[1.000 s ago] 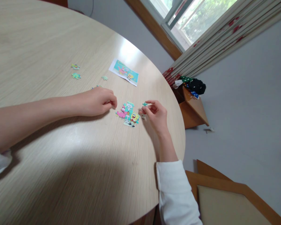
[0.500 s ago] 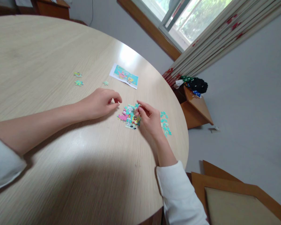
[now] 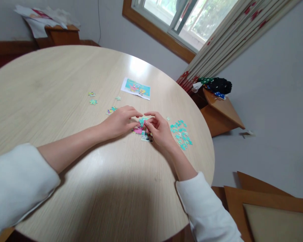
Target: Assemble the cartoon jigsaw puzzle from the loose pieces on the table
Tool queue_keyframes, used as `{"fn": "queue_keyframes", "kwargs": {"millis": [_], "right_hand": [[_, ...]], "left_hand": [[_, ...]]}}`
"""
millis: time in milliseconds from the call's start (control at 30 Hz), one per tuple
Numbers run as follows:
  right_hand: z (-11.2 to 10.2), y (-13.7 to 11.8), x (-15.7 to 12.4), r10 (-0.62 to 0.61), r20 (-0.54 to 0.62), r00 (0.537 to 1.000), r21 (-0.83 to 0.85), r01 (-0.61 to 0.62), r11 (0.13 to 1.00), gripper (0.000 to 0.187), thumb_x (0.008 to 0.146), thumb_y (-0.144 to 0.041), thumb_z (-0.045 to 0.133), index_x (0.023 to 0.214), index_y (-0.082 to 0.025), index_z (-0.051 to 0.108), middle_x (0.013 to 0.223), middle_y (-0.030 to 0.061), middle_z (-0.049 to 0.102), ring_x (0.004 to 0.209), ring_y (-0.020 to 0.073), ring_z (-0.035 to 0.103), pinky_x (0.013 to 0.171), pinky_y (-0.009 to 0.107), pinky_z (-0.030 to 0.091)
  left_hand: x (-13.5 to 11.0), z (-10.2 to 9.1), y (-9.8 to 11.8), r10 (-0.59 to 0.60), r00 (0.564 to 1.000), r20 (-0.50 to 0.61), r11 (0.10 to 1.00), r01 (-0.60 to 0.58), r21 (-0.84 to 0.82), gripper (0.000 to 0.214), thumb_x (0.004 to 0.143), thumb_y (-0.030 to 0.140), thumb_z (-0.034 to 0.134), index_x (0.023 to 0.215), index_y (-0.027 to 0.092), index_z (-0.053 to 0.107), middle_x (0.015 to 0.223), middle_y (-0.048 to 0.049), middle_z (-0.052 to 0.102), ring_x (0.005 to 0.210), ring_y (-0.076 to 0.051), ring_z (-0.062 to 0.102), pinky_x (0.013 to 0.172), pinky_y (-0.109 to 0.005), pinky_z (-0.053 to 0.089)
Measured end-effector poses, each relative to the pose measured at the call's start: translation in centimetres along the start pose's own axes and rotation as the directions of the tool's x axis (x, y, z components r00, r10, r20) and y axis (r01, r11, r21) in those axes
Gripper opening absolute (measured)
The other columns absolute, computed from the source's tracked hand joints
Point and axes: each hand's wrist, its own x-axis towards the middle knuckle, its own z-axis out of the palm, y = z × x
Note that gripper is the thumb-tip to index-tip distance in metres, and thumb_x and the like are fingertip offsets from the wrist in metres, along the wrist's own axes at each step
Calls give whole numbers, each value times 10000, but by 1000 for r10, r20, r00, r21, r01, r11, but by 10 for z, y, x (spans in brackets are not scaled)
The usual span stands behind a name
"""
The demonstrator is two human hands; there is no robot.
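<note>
A partly joined jigsaw puzzle (image 3: 138, 130) with pink and teal cartoon figures lies on the table, largely covered by my hands. My right hand (image 3: 159, 129) is above its right side, thumb and fingers pinching a small teal puzzle piece (image 3: 141, 121). At the puzzle's left edge is my left hand (image 3: 122, 121), its thumb and fingers curved and apart; whether the fingertips touch the puzzle I cannot tell. A small joined cluster of pieces (image 3: 111, 110) lies just beyond my left hand. To the right of my right hand are several loose teal pieces (image 3: 181, 134).
A printed picture sheet (image 3: 136, 88) lies farther back on the round wooden table (image 3: 65, 77). Two loose pieces (image 3: 93, 102) lie at left, another piece (image 3: 118, 98) near the sheet. A wooden chair (image 3: 267, 201) stands at right, a window (image 3: 187, 20) behind.
My left hand has moved right, closer to my right hand and the puzzle. The right hand's pinched piece is now over the puzzle's upper part. The view has shifted, showing more of the table's far edge.
</note>
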Motion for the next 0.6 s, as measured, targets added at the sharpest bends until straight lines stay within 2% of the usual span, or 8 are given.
{"fn": "queue_keyframes", "kwargs": {"millis": [300,600], "right_hand": [[2,1,3,10,17,1000,42,-10,999,259,848,-397,621,1053,-260,541,655,-74,592,554,96,549,539,237,447],[5,2,3,-16,12,1000,56,15,998,232,855,-353,610,1055,-247,562,661,-64,595,588,106,561,568,245,447]], "left_hand": [[0,-3,4,-20,1000,-4,1000,20,4,173,842,243,601,936,170,727,963,-87,719,914,-201,638,840,-333,494],[0,0,4,-19,1000,-6,1000,19,-6,158,822,211,640,946,162,726,964,-93,727,923,-209,646,834,-341,492]]}}
